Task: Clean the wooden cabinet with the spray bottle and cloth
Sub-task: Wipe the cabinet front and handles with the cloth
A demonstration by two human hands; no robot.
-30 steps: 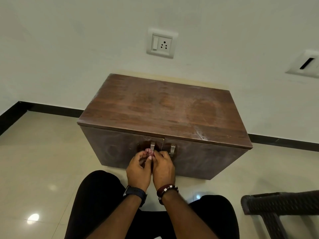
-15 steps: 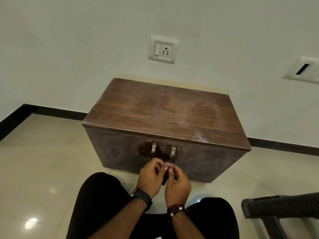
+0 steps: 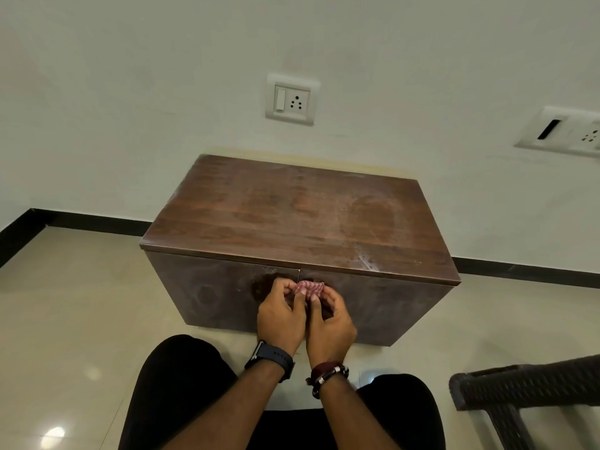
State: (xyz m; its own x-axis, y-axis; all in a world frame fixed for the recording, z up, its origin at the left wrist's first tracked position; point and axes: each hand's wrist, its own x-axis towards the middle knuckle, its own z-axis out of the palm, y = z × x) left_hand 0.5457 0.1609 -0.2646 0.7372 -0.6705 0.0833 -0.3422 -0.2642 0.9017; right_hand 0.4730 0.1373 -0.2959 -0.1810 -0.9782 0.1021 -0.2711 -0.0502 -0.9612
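Note:
A low brown wooden cabinet (image 3: 292,216) stands on the floor against the wall, its two doors shut and its top streaked with pale smears. A small bunched pink-and-white cloth (image 3: 308,287) is pinched between my left hand (image 3: 281,318) and my right hand (image 3: 329,323), right in front of the door seam. Both hands cover the two metal door handles. A darker wiped patch shows on the left door beside my left hand. No spray bottle is in view.
A dark woven chair (image 3: 526,394) juts in at the lower right. My knees in black trousers (image 3: 181,378) are close to the cabinet front. Wall sockets (image 3: 290,99) sit above the cabinet. Glossy beige tiles lie to the left and right.
My hands dropped away from the door handles with the cloth half a second ago, then rose back to the door seam, where they now cover the handles.

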